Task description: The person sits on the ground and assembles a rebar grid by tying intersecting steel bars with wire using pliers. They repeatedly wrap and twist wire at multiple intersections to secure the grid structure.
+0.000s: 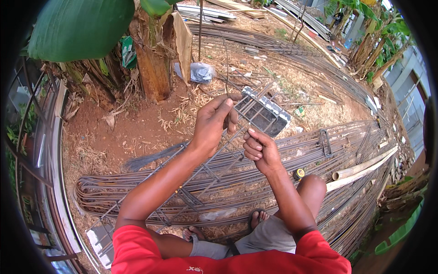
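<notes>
A long rebar cage [207,171] slants from the lower left up to the right. Its far end rests on a black block with a white-smeared edge [278,124]. My left hand [211,122] is above the cage, thumb and fingers pinched on a thin tie wire [226,68] that sticks up from them. Lower and to the right, my right hand [262,150] is closed, thumb pressed against the bent forefinger beside the cage's bars. Whatever that pinch holds is too small to make out. A bundle of dark loose wire [148,158] lies across the cage, left of my left forearm.
Long bent rebars [114,187] cover the ground under the cage. A loose stirrup [325,143], a yellow-black tape measure [299,173] and bamboo poles [362,165] lie to the right. A banana trunk [153,64] stands at the far left; a clear plastic bag [201,72] sits beside it.
</notes>
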Motion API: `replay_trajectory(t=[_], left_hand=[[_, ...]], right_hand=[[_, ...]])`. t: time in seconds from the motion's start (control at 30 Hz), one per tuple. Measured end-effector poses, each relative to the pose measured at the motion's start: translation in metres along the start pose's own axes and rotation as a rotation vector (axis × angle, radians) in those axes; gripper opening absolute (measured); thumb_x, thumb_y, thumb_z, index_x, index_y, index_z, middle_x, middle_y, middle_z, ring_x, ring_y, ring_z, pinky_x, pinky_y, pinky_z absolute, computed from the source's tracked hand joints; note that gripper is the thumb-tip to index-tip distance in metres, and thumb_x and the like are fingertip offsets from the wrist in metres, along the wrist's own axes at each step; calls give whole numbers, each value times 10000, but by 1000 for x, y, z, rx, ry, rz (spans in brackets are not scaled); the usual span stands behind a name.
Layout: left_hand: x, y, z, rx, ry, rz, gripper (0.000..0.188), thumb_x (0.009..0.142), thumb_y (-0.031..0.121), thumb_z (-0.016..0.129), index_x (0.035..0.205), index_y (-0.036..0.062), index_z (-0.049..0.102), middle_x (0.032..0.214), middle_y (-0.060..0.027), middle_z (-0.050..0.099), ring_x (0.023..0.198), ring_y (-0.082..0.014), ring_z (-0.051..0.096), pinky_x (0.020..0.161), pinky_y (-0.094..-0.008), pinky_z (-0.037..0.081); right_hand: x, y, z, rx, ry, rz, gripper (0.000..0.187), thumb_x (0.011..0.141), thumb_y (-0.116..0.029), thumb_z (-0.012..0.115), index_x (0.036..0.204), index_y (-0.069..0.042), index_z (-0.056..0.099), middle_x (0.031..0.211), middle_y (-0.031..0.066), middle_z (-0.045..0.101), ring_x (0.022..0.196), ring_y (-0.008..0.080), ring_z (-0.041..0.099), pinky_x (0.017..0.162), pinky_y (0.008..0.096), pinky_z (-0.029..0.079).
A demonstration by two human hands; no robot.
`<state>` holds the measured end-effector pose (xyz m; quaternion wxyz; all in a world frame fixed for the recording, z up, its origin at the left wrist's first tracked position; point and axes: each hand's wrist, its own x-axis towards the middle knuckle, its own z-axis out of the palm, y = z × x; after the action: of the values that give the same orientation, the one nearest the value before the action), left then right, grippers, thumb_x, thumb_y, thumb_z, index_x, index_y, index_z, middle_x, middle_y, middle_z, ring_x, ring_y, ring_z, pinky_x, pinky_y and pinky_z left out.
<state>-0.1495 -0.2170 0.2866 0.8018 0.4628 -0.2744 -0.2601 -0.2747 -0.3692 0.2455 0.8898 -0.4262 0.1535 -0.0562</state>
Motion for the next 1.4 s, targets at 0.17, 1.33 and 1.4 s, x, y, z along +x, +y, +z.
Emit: replay_trajectory(t=[0.17, 1.33, 1.4], left_hand=[[4, -12, -7, 104, 92, -171, 283, 1151, 226, 560, 1314, 47, 706, 781, 11, 619, 636, -72, 559, 573, -252, 457], [7, -23, -3, -82, 261, -259, 244, 1168, 182, 494, 1264, 35, 663, 793, 33, 495, 641, -53, 399, 589, -235, 358], [6, -22, 0, -91, 219, -223, 227, 1169, 190, 492, 1248, 40, 643, 786, 42, 441, 629, -51, 349, 574, -241, 337]], right_hand=[[-24, 0, 3, -512, -329, -87, 296, 1088, -222, 625, 1218, 18, 740, 681, -43, 493, 605, 46, 409, 546, 242, 306], [5, 8, -17, -148, -164, -137, 273, 1129, -256, 588, 1129, 7, 661, 663, -80, 346, 512, 40, 269, 474, 249, 218], [0, 18, -14, -517, -330, -62, 305, 1126, -274, 600, 1163, 16, 684, 667, -76, 358, 526, 44, 288, 485, 249, 230]])
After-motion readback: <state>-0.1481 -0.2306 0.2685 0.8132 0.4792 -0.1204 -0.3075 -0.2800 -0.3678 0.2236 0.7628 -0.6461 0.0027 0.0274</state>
